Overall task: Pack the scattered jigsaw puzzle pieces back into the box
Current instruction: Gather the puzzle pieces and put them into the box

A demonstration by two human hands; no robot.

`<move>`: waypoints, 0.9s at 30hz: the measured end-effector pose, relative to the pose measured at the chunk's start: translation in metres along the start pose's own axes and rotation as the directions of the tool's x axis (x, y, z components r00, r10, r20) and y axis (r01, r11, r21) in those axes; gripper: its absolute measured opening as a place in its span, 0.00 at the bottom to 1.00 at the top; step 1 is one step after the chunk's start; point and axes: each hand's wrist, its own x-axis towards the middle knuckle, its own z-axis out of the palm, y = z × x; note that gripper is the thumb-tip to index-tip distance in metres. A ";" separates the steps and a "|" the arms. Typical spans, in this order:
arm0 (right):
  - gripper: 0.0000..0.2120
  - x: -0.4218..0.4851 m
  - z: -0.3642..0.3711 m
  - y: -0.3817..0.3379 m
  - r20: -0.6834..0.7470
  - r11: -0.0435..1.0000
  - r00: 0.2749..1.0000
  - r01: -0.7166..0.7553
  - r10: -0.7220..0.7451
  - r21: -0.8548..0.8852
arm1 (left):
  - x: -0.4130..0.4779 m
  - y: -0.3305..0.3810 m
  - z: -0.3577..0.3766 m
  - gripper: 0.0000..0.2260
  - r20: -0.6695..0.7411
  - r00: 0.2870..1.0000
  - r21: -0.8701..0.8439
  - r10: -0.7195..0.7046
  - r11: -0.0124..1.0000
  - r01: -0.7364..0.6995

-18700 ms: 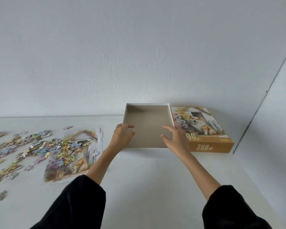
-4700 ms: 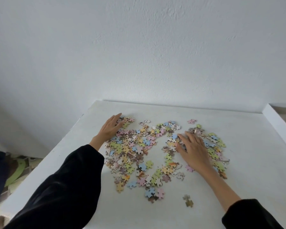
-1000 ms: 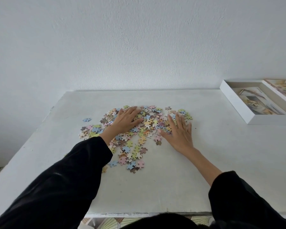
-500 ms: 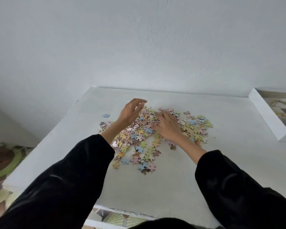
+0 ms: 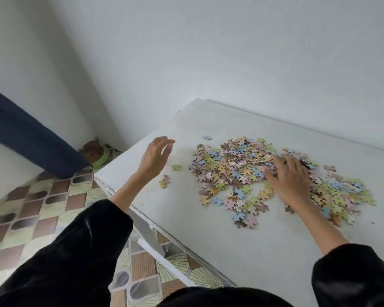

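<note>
A heap of pastel jigsaw pieces (image 5: 242,171) is spread over the white table (image 5: 208,229). My right hand (image 5: 290,178) lies flat on the heap, fingers spread, palm down on the pieces. My left hand (image 5: 154,157) hovers above the table left of the heap, fingers curled loosely apart and holding nothing. Beside it lie a few stray pieces: a green piece (image 5: 176,167), a yellow cluster (image 5: 164,181), and a blue piece (image 5: 207,137) at the far side. The box is out of view.
The table's left edge (image 5: 120,196) runs close under my left forearm, with patterned floor tiles (image 5: 31,207) below. A dark blue cloth (image 5: 27,134) hangs at the left. The white wall (image 5: 231,63) stands behind the table.
My view has swung left, so the box has left the frame. My left hand has lifted off the heap and moved left over the table. My right hand stays on the pieces.
</note>
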 end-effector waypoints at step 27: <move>0.36 -0.046 -0.030 -0.019 -0.072 0.932 0.996 0.076 -0.053 0.356 | 0.064 0.057 0.080 0.31 0.313 0.948 0.011 0.053 0.998 -0.059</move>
